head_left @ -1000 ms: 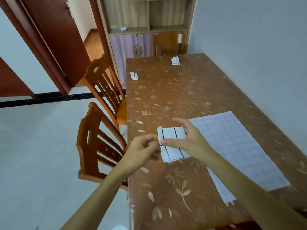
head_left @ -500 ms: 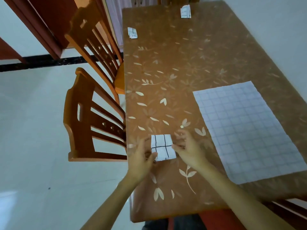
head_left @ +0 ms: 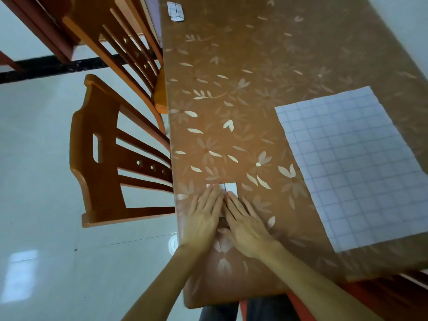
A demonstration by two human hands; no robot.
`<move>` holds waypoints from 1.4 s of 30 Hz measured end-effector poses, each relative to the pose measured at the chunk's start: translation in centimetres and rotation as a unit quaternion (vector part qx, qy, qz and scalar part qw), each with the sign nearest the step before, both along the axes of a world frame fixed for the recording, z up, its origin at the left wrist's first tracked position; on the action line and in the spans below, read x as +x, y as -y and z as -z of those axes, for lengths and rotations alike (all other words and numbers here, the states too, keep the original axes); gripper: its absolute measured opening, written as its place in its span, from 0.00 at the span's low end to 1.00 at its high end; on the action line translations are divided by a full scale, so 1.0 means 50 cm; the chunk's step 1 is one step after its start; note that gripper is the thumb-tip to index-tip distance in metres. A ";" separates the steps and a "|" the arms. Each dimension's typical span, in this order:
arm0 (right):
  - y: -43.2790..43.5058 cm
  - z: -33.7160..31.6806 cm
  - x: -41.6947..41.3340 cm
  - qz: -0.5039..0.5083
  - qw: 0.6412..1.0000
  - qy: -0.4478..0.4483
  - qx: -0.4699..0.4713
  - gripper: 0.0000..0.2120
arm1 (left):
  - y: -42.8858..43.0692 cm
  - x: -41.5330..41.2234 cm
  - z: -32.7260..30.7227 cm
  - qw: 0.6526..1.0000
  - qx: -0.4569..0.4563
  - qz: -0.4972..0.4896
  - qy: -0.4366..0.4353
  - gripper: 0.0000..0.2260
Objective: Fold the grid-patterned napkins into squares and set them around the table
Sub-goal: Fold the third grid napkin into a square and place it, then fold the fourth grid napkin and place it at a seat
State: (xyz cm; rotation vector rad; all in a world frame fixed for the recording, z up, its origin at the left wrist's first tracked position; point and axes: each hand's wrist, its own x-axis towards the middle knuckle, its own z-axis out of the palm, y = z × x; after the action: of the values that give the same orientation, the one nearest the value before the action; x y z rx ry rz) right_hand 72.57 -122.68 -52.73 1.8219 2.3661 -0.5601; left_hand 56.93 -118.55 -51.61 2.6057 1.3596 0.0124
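So the person's left hand [head_left: 203, 218] and right hand [head_left: 245, 225] are lying side by side, fingers straight and flat, gripping nothing. They're just pressing down on the small folded white napkin with black grid lines [head_left: 231, 187]. It sits near the left edge of the brown leaf-patterned counter [head_left: 254, 89], and only its far strip peeks out at 12 o'clock of the fingertips. A big unfolded pale grid-printed sheet [head_left: 347, 163] lies at 2 o'clock, well apart. Another small folded napkin [head_left: 176, 12] is way off at 11 o'clock. An orange-brown wooden chair [head_left: 99, 158] stands at 9 o'clock.
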 end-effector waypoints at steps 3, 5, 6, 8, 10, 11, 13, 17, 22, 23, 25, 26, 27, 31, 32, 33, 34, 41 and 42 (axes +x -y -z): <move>0.001 -0.008 0.011 -0.021 1.000 0.020 -0.002 0.36 | -0.009 -0.022 0.020 0.997 -0.010 0.054 -0.056 0.29; 0.006 -0.012 0.030 -0.037 0.999 0.031 -0.003 0.38 | -0.013 -0.047 0.023 0.995 -0.024 0.046 -0.083 0.29; 0.010 -0.011 0.041 -0.041 0.999 0.034 -0.006 0.38 | -0.016 -0.057 0.020 0.994 -0.030 0.045 -0.098 0.30; 0.018 -0.012 0.057 -0.035 0.999 0.039 -0.010 0.39 | -0.021 -0.064 0.007 0.992 -0.038 0.048 -0.114 0.29; 0.026 -0.018 0.064 -0.012 0.999 0.043 -0.024 0.39 | -0.023 -0.056 -0.010 0.992 -0.047 0.041 -0.112 0.28; 0.030 -0.022 0.065 -0.002 0.999 0.041 -0.028 0.39 | -0.022 -0.048 -0.020 0.992 -0.057 0.031 -0.105 0.28; 0.035 -0.035 0.067 0.023 1.000 0.009 -0.019 0.38 | -0.017 -0.031 -0.040 0.994 -0.075 0.006 -0.081 0.28; 0.057 -0.090 0.090 0.105 0.991 -0.079 -0.007 0.27 | -0.001 0.008 -0.098 0.996 -0.074 -0.037 -0.012 0.18; 0.103 -0.146 0.150 0.166 0.981 -0.099 0.026 0.19 | 0.016 0.077 -0.145 0.986 -0.151 -0.031 0.068 0.15; 0.111 -0.155 0.164 0.178 0.979 -0.093 0.027 0.16 | 0.018 0.090 -0.150 0.982 -0.169 -0.028 0.077 0.14; 0.128 -0.171 0.192 0.202 0.975 -0.084 0.023 0.14 | 0.021 0.114 -0.160 0.977 -0.194 -0.024 0.090 0.13; 0.135 -0.178 0.207 0.209 0.974 -0.082 0.023 0.16 | 0.023 0.126 -0.166 0.974 -0.206 -0.019 0.095 0.14; 0.143 -0.183 0.222 0.214 0.973 -0.080 0.023 0.20 | 0.023 0.138 -0.170 0.971 -0.219 -0.013 0.099 0.14; 0.172 -0.201 0.293 0.255 0.963 -0.089 0.007 0.18 | 0.023 0.195 -0.182 0.961 -0.254 -0.006 0.113 0.13; 0.181 -0.202 0.313 0.271 0.958 -0.092 0.004 0.18 | 0.024 0.211 -0.181 0.959 -0.262 -0.007 0.110 0.13; 0.192 -0.201 0.333 0.288 0.952 -0.100 0.003 0.19 | 0.027 0.228 -0.179 0.958 -0.269 -0.007 0.100 0.13; 0.203 -0.202 0.353 0.305 0.946 -0.108 0.001 0.19 | 0.032 0.248 -0.180 0.958 -0.273 -0.006 0.091 0.14; 0.265 -0.171 0.532 0.376 0.920 -0.106 -0.036 0.19 | 0.081 0.430 -0.145 0.962 -0.269 0.004 0.051 0.14; 0.270 -0.166 0.567 0.379 0.919 -0.106 -0.041 0.19 | 0.087 0.464 -0.139 0.960 -0.272 -0.015 0.057 0.15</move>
State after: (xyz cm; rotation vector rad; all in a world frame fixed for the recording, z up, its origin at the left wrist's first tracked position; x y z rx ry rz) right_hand 100.90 -136.16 -44.43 2.7258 1.6088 -0.9395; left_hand 80.10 -122.90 -44.64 2.0906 1.1603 -0.1794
